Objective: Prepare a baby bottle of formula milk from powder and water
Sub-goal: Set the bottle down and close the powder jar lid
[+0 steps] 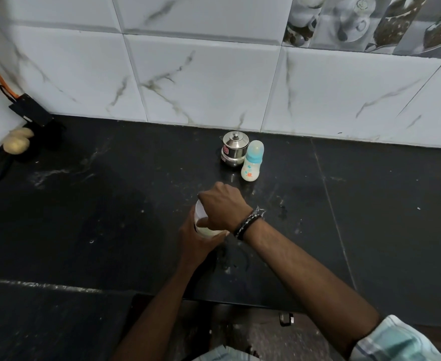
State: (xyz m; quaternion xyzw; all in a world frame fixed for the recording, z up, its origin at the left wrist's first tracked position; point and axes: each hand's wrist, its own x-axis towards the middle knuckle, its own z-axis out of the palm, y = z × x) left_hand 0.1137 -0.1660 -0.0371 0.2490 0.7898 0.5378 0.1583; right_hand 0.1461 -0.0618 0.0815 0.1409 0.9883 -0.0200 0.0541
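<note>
Capped blue-collared plastic baby bottle [252, 161] stands right of lidded steel pot [233, 149], touching, near tiled wall. White plastic container [201, 217] in front, on black stone counter [370, 204].

Head-worn view, angled steeply down, close over the black counter [370, 204].

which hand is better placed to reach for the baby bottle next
Probably the right. The right hand sits on top of the white container, nearer the capped baby bottle standing beside the steel pot. The left hand is wrapped round the container's side, steadying it.
</note>
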